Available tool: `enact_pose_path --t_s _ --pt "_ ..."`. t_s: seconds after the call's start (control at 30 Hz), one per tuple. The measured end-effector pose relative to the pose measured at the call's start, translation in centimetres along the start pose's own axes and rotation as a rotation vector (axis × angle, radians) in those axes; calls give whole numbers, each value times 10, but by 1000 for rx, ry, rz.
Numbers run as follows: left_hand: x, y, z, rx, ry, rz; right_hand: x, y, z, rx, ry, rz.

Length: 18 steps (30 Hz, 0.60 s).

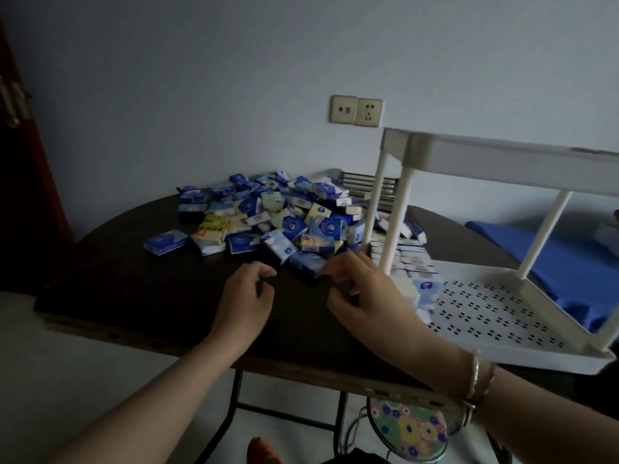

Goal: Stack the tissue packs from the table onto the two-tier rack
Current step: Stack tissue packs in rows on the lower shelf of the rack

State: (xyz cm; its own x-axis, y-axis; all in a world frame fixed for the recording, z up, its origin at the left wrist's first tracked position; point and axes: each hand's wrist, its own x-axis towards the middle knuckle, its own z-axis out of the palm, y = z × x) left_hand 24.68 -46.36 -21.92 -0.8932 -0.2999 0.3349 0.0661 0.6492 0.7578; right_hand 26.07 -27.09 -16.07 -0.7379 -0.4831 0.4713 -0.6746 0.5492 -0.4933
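White rack (495, 316) at right held a row of packs (413, 269) along its lower tier's left edge (top tier's contents hidden), pile (268, 216) lay far on table (150, 289), left hand (246, 296) and right hand (361, 289) hovered loosely curled, holding nothing

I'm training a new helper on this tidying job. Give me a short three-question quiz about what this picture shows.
1. True or false: the left hand holds a tissue pack.
2. Where are packs already stacked on the rack? A) top tier B) left end of the bottom tier C) nowhere
3. Fill in: among the mostly blue packs in the pile, one near its left side is mainly ____.

Key
1. False: both it and the right hand hover with curled fingers, no pack in either grip.
2. B, the stacked packs.
3. Yellow, the yellow pack.
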Motion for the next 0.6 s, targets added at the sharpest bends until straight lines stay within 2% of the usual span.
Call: enact_pose_path --t_s 0.2,0.3,0.5,0.6 --pt "24 -39 3 238 -68 -8 62 33 71 -85 -128 248" --pt "25 -45 4 177 -81 18 87 44 98 -178 -134 339" --pt "26 -52 4 66 -21 47 122 66 124 -451 -87 272" --pt "26 -53 3 41 1 54 136 78 122 -462 -141 350"
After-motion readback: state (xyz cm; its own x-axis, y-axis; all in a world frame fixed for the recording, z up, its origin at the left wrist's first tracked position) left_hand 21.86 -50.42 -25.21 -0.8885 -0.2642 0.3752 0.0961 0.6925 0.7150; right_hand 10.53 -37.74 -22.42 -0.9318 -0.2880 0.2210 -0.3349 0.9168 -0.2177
